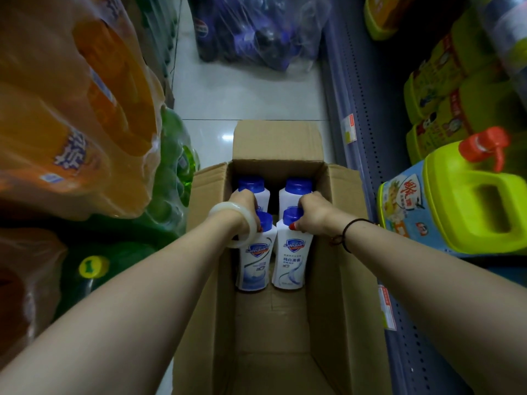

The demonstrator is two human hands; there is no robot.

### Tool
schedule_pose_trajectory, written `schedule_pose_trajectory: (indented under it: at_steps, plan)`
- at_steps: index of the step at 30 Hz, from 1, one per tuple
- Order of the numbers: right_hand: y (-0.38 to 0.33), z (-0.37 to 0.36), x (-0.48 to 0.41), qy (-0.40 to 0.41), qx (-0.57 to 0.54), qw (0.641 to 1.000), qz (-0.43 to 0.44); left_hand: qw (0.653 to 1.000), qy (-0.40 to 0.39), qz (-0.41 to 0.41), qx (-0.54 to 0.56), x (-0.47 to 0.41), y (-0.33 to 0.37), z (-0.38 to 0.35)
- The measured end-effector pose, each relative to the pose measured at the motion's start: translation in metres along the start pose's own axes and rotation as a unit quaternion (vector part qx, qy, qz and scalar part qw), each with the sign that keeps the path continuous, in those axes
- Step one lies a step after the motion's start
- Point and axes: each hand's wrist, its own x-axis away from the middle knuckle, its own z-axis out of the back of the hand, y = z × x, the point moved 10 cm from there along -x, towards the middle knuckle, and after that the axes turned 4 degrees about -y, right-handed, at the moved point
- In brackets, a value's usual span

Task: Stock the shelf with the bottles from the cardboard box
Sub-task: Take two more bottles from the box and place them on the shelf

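An open cardboard box (336, 252) stands on the floor below me. Inside are white bottles with blue caps. My left hand (242, 206) grips the cap of the near left bottle (255, 260). My right hand (313, 212) grips the cap of the near right bottle (291, 260). Both held bottles hang upright inside the box. Two more bottles stand at the far end, the far left bottle (252, 186) and the far right bottle (295, 189). The near half of the box floor is bare. The shelf (362, 138) runs along the right.
Yellow-green jugs (467, 201) with red caps fill the right shelf. Shrink-wrapped packs of orange drinks (71, 115) and green bottles (171, 172) pile up at the left. A plastic-wrapped bundle of blue goods (256, 29) lies on the white tile floor beyond the box.
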Motion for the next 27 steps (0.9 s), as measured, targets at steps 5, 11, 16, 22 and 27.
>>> schedule_pose_trajectory:
  at_steps: [5,11,16,22,27]
  plan:
    - [0.001,-0.004,-0.003,-0.002,0.009,1.000,-0.012,1.000,-0.025,-0.007,0.005,-0.004,0.000,-0.004]
    - [0.010,-0.020,-0.009,-0.039,-0.055,0.996,-0.054,0.999,-0.045,-0.015,0.010,-0.007,-0.001,-0.004]
    - [0.018,-0.026,-0.008,0.005,-0.103,0.990,-0.098,0.999,-0.042,0.004,0.032,-0.004,-0.006,-0.007]
    - [0.024,-0.030,-0.005,0.022,-0.201,0.972,-0.121,0.998,-0.044,-0.009,0.043,-0.001,-0.006,-0.013]
    - [0.022,-0.037,0.002,0.041,-0.279,0.954,-0.100,0.999,-0.048,-0.016,0.021,0.001,-0.002,-0.017]
